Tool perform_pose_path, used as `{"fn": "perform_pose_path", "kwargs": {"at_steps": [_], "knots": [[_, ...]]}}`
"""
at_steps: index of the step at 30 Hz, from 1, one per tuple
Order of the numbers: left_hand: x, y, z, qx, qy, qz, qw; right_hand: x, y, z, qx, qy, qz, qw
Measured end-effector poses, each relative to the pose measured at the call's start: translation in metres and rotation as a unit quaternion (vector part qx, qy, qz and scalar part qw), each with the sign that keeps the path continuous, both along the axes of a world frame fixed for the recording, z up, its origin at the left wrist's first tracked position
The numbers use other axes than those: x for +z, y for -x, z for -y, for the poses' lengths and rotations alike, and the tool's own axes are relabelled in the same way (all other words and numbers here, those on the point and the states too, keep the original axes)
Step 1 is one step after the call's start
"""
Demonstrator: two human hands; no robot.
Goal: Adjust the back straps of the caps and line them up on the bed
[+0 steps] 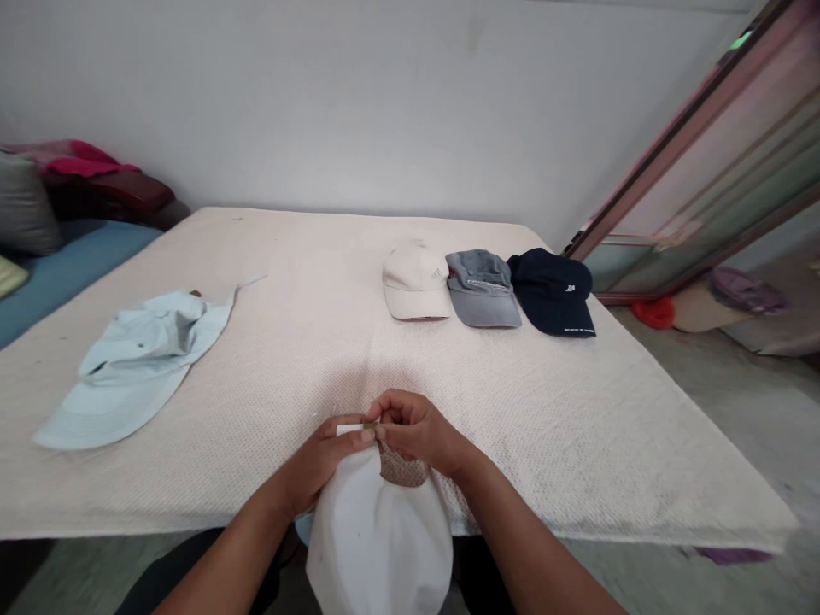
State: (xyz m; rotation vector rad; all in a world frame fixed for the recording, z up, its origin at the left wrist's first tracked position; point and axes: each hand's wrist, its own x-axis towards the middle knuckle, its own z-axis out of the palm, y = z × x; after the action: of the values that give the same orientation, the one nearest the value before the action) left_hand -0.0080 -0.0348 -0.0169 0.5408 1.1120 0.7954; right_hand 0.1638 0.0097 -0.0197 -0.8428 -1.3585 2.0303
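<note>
A white cap (384, 538) is at the table's near edge, its back opening and strap towards the table. My left hand (326, 453) pinches the strap beside a small brass-coloured buckle (370, 425). On the buckle's other side, my right hand (413, 431) has thumb and finger closed at the strap; the strap end in that pinch is mostly hidden. Both hands nearly meet at the buckle. Farther left lies a pale blue cap (137, 359) with its strap undone and stretched out.
Toward the back right, a cream cap (415, 280), a grey cap (483, 289) and a navy cap (552, 292) sit in a row on the cloth-covered table (288, 359). Behind stands a wall (359, 111); cushions (29, 201) are at far left.
</note>
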Motion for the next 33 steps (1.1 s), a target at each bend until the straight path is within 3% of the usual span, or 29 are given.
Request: {"fn": "perform_pose_path", "kwargs": {"at_steps": [21,33], "knots": [[-0.0030,0.0005,-0.0022,-0.032,-0.021,0.049,0.998,-0.0018,-0.0054,-0.0016,0.033,0.053,-0.070,0.996],[0.0012,-0.0015,-0.0050,-0.076,-0.070,0.076,0.992,-0.0009,-0.0031,-0.0009,0.023,0.043,-0.041,0.998]]}}
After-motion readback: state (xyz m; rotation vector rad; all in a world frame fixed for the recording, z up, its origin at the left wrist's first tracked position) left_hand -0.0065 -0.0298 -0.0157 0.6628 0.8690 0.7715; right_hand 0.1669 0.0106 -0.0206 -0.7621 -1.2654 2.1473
